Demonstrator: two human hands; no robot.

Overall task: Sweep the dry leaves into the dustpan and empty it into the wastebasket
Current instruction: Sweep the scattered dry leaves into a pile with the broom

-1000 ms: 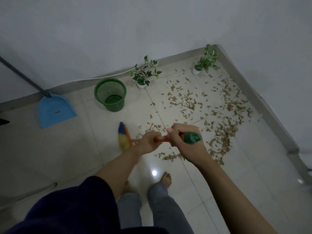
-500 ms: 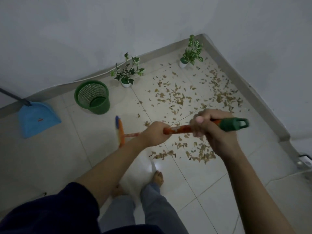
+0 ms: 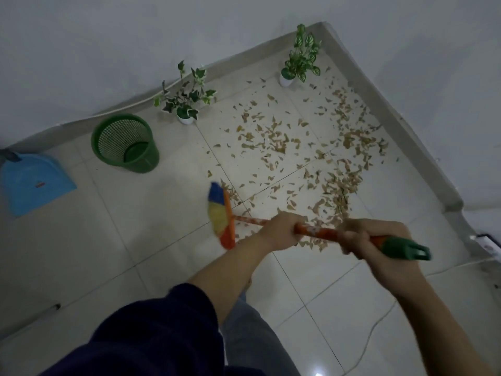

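Both hands are clenched round the broom handle [image 3: 320,231]: the left hand [image 3: 280,231] grips it lower down, nearer the head, and the right hand [image 3: 371,244] grips it just below the green end cap [image 3: 404,248]. The bristles [image 3: 218,213] sit at the near left edge of the dry leaves [image 3: 306,158], which are spread across the floor [image 3: 135,240] toward the corner. The dustpan [image 3: 32,180] lies well apart at far left, the wastebasket [image 3: 126,143] between it and the leaves. To sweep well, I'd reach to the far edge by the wall, keep the bristles pressed low, and draw short overlapping strokes into one heap before fetching the pan
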